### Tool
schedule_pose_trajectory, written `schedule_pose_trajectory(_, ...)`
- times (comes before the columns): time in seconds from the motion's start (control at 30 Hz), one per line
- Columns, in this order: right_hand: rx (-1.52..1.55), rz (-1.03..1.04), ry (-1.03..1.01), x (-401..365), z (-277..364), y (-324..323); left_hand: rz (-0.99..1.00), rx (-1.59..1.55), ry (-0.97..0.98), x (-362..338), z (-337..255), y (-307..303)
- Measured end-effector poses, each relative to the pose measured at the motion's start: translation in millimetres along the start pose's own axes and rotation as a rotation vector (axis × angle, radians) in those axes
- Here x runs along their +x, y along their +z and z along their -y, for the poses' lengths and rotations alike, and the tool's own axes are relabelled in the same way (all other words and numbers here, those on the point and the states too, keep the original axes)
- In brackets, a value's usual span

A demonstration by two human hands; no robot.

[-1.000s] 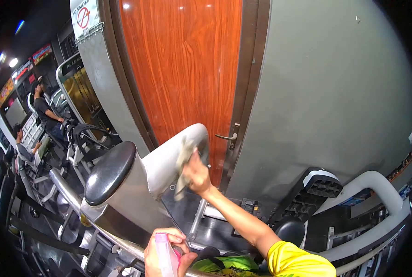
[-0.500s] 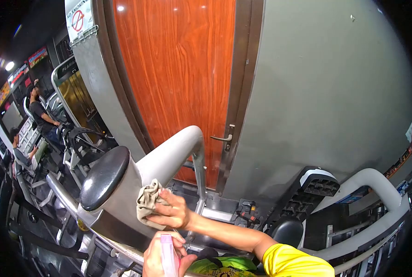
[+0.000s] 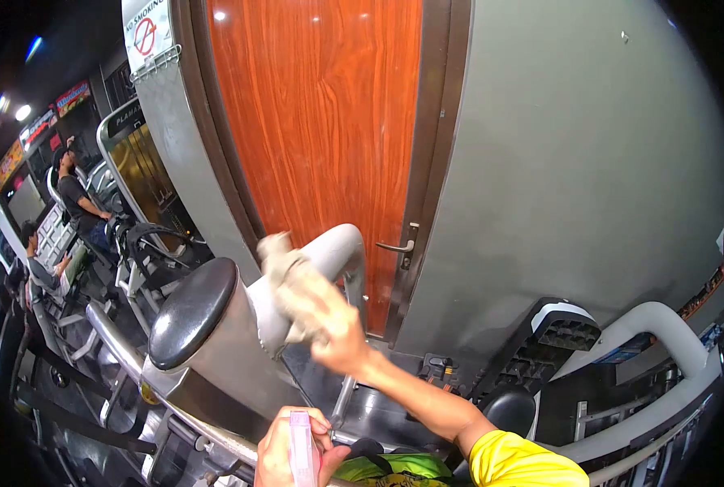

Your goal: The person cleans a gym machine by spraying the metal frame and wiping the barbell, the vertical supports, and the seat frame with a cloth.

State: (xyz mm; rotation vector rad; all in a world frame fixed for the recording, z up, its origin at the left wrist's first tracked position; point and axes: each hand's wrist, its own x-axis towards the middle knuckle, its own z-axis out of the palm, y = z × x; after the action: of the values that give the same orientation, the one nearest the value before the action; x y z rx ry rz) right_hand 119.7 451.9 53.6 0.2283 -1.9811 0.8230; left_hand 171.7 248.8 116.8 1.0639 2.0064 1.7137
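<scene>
My right hand (image 3: 337, 329) is closed on a beige cloth (image 3: 287, 272), blurred by motion, at the thick grey tube (image 3: 329, 252) of a gym machine. Lower down, my left hand (image 3: 276, 450) wraps round a pinkish, translucent object (image 3: 301, 446), perhaps the head of a spray bottle; its lower part is hidden. Left of both hands stands the machine's grey housing (image 3: 240, 341) with an oval black top (image 3: 194, 312).
Behind the machine are a wooden door (image 3: 321, 122) with a metal handle (image 3: 398, 246) and a grey wall (image 3: 573, 162). A black padded machine part (image 3: 532, 349) stands right. Two people (image 3: 77, 195) are at the far left among gym equipment.
My right hand and the cloth have moved up and slightly right, from the housing's side onto the grey tube. My left hand has barely moved. The view has shifted slightly.
</scene>
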Motion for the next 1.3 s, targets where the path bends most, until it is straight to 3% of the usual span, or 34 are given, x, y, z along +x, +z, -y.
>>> schedule_pose_trajectory(0.1, 0.101, -0.046, -0.062, 3, 43, 4, 0.047, 0.184, 0.157, 6, -22, 1)
schedule_pose_trajectory(0.17, 0.029, -0.075, -0.163, 0, 23, 6, 0.043, 0.111, 0.031, 2, -20, 0)
schedule_pose_trajectory(0.2, -0.044, -0.101, -0.262, -3, 9, 7, 0.044, 0.113, 0.032, 2, -20, 0)
schedule_pose_trajectory(0.27, -0.163, -0.116, -0.256, -14, -27, 6, 0.022, 0.139, 0.143, 4, -16, -1)
schedule_pose_trajectory(0.47, -0.293, -0.111, 0.337, -38, -163, -8, 0.041, 0.144, 0.185, 4, -13, -1)
schedule_pose_trajectory(0.53, -0.050, -0.083, 0.566, -50, -223, -12, 0.064, 0.141, 0.166, 6, -16, -3)
schedule_pose_trajectory(0.6, 0.361, 0.052, 0.935, -68, -282, -14, 0.088, 0.144, 0.141, 8, -19, -3)
schedule_pose_trajectory(0.63, 0.225, 0.173, 1.033, -74, -288, -18, 0.094, 0.162, 0.131, 8, -20, -3)
schedule_pose_trajectory(0.67, 0.418, 0.081, 1.192, -84, -290, -11, 0.104, 0.180, 0.121, 8, -20, -4)
schedule_pose_trajectory(0.73, 0.636, -0.314, 1.124, -88, -282, 14, 0.087, 0.147, 0.076, 3, -3, -7)
schedule_pose_trajectory(0.77, 0.727, -0.475, 1.193, -82, -264, 21, 0.058, 0.105, 0.035, -1, 5, -7)
schedule_pose_trajectory(0.8, 0.698, -0.509, 1.127, -90, -277, 37, 0.052, 0.108, 0.030, 0, 0, -7)
schedule_pose_trajectory(0.87, 0.519, -0.555, 1.026, -61, -204, 39, 0.068, 0.137, 0.102, 6, -14, -4)
schedule_pose_trajectory(0.93, 0.406, -0.486, 0.951, -39, -139, 31, 0.070, 0.102, 0.047, 5, -13, -4)
schedule_pose_trajectory(1.0, 0.219, -0.396, 0.416, -45, -97, 34, 0.077, 0.067, -0.014, 3, -12, -2)
schedule_pose_trajectory(1.07, 0.200, -0.249, 0.147, -44, -43, 28, 0.074, -0.025, -0.058, 2, -9, -2)
schedule_pose_trajectory(1.13, 0.163, -0.131, -0.032, -51, -35, 29, 0.052, -0.007, -0.064, 0, -1, -4)
schedule_pose_trajectory(1.2, 0.006, -0.074, -0.281, -52, -81, 28, 0.026, 0.002, -0.066, 0, 2, -5)
schedule_pose_trajectory(1.27, -0.086, -0.051, -0.356, -42, -115, 11, 0.031, 0.087, -0.044, 0, 3, -5)
schedule_pose_trajectory(1.3, -0.183, -0.101, -0.208, -45, -130, 6, 0.031, 0.090, -0.045, 0, 3, -5)
